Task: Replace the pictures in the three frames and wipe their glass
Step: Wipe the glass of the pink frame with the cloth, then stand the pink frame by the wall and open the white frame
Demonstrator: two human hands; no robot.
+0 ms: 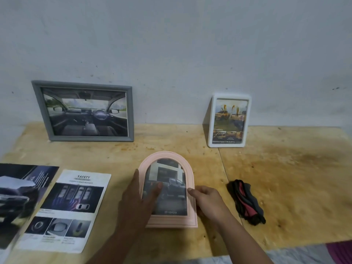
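A pink arched frame point(191, 189) with a dark truck picture lies in the middle of the wooden table point(171, 141). My left hand point(137, 202) grips its left edge, fingers over the glass. My right hand point(207, 201) holds its right edge, thumb on the rim. A grey frame point(83, 111) showing a car interior leans on the wall at the back left. A white frame point(228, 121) showing yellow trucks stands at the back right. A dark red-and-grey cloth point(245, 202) lies bunched to the right of my right hand.
Two loose printed sheets lie at the left: a white "SAFETY" brochure page point(64, 210) and a dark car page point(21, 191) at the table's left edge. The table's front edge runs just below my forearms. A grey wall rises behind the table.
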